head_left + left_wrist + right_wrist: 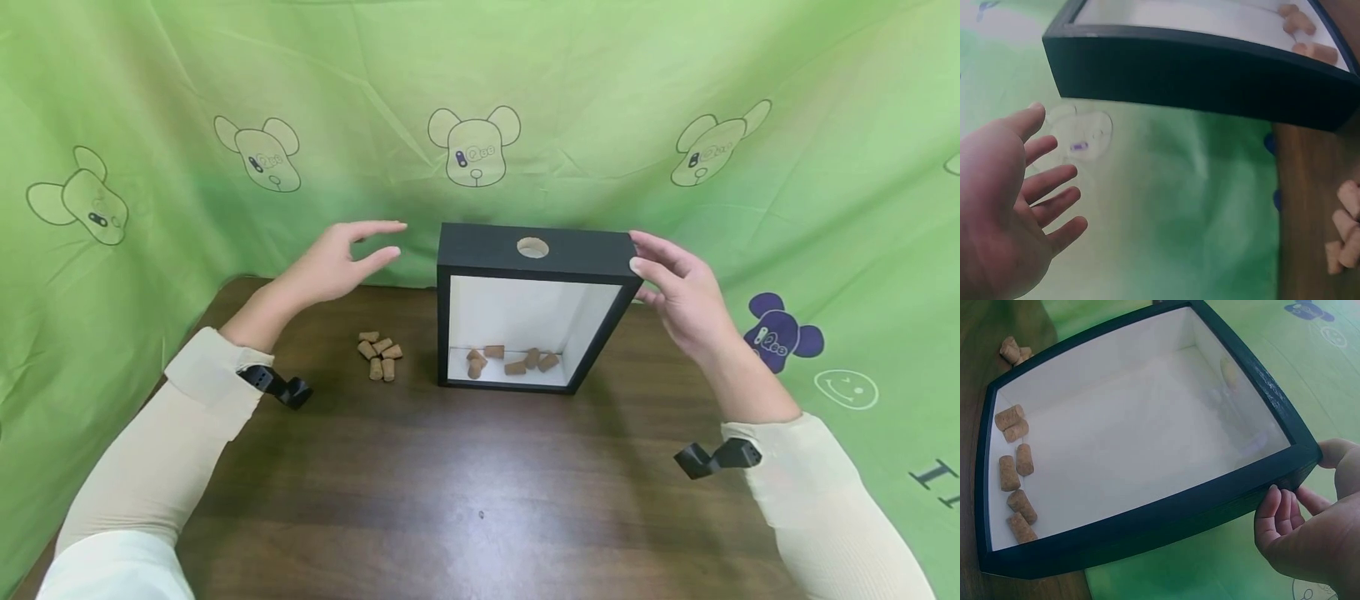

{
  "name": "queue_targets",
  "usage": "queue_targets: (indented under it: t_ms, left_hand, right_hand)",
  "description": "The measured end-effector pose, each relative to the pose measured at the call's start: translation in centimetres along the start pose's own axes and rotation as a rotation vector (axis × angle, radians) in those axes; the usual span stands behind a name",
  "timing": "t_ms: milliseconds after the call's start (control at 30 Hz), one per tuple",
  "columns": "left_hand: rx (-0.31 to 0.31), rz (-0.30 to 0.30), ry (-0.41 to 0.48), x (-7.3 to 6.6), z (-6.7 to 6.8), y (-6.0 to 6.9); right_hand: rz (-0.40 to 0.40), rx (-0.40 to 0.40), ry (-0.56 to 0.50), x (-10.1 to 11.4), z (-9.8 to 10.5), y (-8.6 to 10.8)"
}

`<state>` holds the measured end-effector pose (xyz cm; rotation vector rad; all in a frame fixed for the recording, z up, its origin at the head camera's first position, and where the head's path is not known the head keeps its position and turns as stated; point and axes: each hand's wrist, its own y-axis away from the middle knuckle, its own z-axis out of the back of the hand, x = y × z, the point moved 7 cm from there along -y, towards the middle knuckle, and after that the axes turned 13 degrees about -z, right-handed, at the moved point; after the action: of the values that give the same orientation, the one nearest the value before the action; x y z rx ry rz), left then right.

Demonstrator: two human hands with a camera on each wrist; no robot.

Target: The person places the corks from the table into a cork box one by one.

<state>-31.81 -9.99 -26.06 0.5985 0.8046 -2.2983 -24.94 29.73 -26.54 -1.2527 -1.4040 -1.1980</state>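
Right hand [684, 293] grips black-framed, white-lined rectangular box [525, 312] at top corner; left hand [339, 263], fingers apart, beside it; brown cork cylinders [515, 367] inside.

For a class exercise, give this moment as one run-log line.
black rectangular box: standing on brown wooden table; right hand: holds box corner; left hand: empty; brown cork stoppers: inside box and beside it

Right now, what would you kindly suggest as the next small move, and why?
Perhaps lower the empty left hand toward the loose pile of brown cylindrical corks: the right hand holds a corner of the black rectangular box, whose round top hole is uncovered, and similar corks lie inside.
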Motion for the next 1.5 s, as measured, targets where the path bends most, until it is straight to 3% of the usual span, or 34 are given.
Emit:
queue_targets:
  t_ms: [400,867,1167,1500]
  left_hand:
    - [-0.067,0.114,0.030,5.1,-0.6,5.0]
    - [-0.069,0.207,0.126,10.1,-3.9,10.1]
    - [-0.062,0.222,0.163,12.2,-5.9,11.8]
    - [-0.078,0.214,0.132,13.7,-8.2,12.4]
  right_hand:
    - [-0.004,-0.005,0.003,-0.1,0.1,0.1]
    - [0.008,0.000,-0.006,0.1,-0.1,0.1]
    - [0.004,-0.004,0.006,0.1,0.1,0.1]
    - [0.000,-0.005,0.003,0.1,0.0,0.1]
